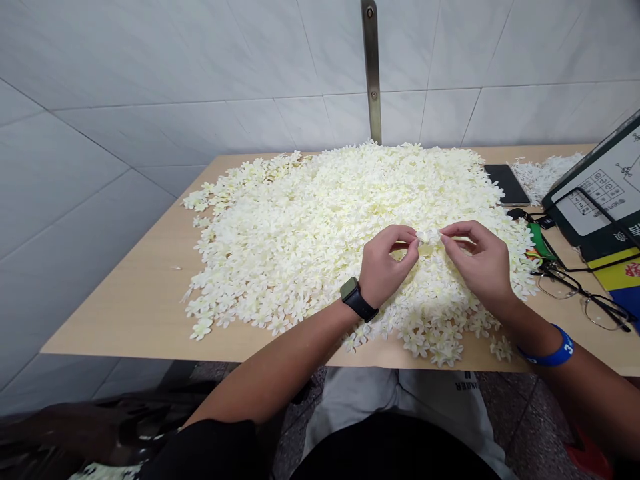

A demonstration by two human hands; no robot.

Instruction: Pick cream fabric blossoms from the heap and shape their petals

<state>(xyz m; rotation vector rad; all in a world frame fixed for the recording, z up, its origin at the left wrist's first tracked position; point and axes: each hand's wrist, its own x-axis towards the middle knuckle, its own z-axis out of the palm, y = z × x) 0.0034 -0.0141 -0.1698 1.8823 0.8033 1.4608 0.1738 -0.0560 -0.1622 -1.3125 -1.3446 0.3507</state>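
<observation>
Flowers (310, 227): I am seeing creamy white, tinging to yellow at the centres. Table (135, 307): is showing plain tan. Tiles (150, 53): are showing pale grey-white, faintly veined, with darker joint lines. Watch (349, 289): is showing black. Wristband (554, 353): is bearing white characters on blue. Box (603, 200): is pairing dark green with a white panel, dark-lined drawings and grid. Trousers (350, 403): are showing light grey, dark-lettered. Sleeve (210, 450): is showing black.

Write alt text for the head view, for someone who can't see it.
A person's left hand and right hand pinch a small white flower over a wide heap of similar flowers on a light brown table. A phone, glasses and a printed package are on the right side.
</observation>
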